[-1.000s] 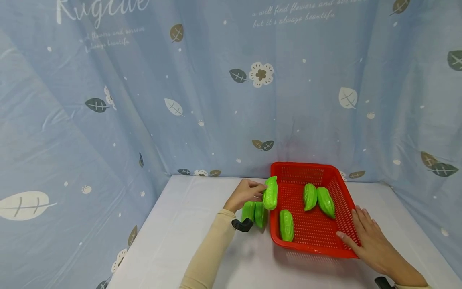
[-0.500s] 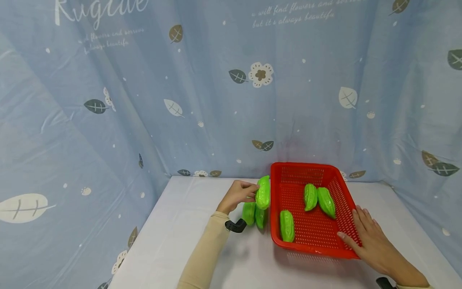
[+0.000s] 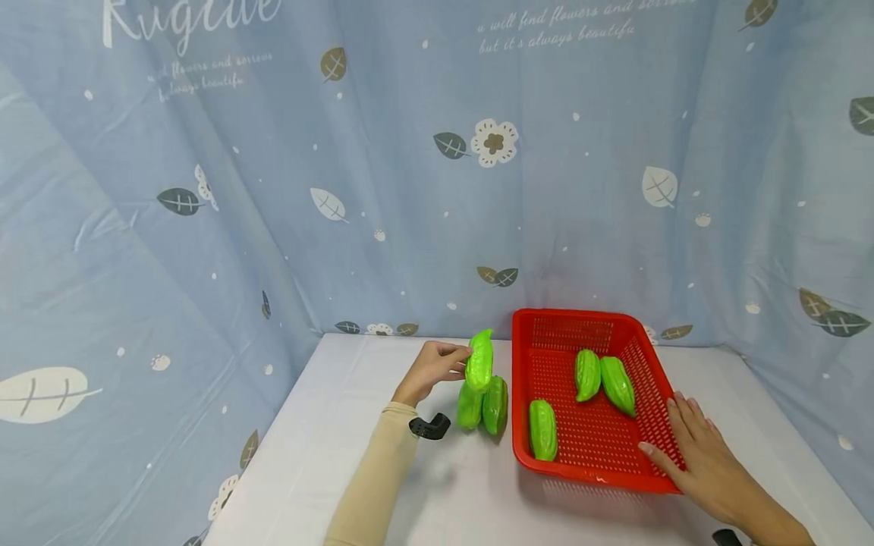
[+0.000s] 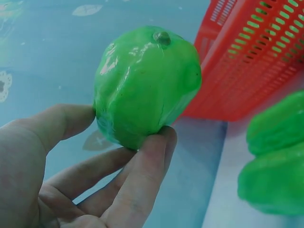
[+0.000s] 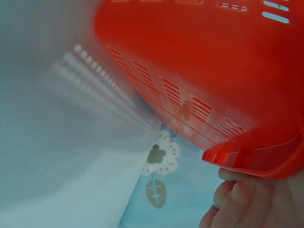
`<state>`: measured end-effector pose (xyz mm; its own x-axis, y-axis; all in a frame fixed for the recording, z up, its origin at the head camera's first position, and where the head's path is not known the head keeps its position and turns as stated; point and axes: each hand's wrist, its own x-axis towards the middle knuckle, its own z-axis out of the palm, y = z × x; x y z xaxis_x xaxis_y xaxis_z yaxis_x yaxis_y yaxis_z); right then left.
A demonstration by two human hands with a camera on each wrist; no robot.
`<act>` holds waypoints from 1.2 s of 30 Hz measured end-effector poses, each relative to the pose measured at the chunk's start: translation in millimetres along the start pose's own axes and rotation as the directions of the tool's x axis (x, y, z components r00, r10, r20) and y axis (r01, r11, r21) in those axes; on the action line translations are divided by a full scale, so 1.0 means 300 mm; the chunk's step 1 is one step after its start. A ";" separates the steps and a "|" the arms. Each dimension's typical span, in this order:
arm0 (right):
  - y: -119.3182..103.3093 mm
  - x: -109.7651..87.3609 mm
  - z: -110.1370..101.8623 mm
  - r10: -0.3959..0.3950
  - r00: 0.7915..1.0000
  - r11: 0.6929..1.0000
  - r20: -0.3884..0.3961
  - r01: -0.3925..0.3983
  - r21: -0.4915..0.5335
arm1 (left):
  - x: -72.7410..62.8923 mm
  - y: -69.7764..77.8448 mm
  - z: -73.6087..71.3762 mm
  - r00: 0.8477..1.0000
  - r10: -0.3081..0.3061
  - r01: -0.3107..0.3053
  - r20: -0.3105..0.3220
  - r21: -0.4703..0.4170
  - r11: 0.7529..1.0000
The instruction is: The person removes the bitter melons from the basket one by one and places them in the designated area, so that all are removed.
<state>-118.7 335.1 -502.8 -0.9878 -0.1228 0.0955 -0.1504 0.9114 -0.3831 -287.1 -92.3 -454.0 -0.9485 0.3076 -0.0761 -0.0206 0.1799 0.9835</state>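
My left hand (image 3: 430, 369) pinches a green, ribbed, gourd-like vegetable (image 3: 479, 362) between thumb and fingertips, to the left of a red plastic basket (image 3: 521, 379). In the left wrist view, the held vegetable (image 4: 147, 85) shows its stub of stem. Two similar vegetables lie side by side on the table beneath it, one (image 3: 470, 409) partly covered by the held one, the other (image 3: 495, 407) nearer the basket. Across the basket, my right hand (image 3: 713, 466) rests on the right rim with fairly straight fingers, the thumb over the basket's near corner.
Inside the basket lie three more green vegetables: one at the front left (image 3: 543, 431) and a pair (image 3: 587, 375) toward the back right. The white tabletop (image 3: 341, 425) meets a blue printed curtain (image 3: 396, 227) behind and at the left.
My left hand has moved left with the vegetable, from over the basket's left rim to above the two on the table. My right hand has stayed on the rim.
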 end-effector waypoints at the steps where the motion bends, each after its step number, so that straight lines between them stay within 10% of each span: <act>1: 0.000 0.001 0.001 0.004 1.000 1.000 0.004 -0.004 0.000 | -0.001 -0.003 -0.006 1.000 -0.001 0.001 -0.007 0.003 1.000; 36: 0.018 0.010 0.011 0.016 1.000 1.000 0.013 -0.016 0.010 | -0.042 -0.162 -0.139 0.991 -0.032 0.032 -0.132 0.002 0.999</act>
<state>-122.6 338.3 -507.6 -0.9906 -0.1131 0.0774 -0.1346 0.9092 -0.3940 -287.3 -143.7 -493.9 -0.9808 0.1754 -0.0848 -0.0505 0.1919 0.9801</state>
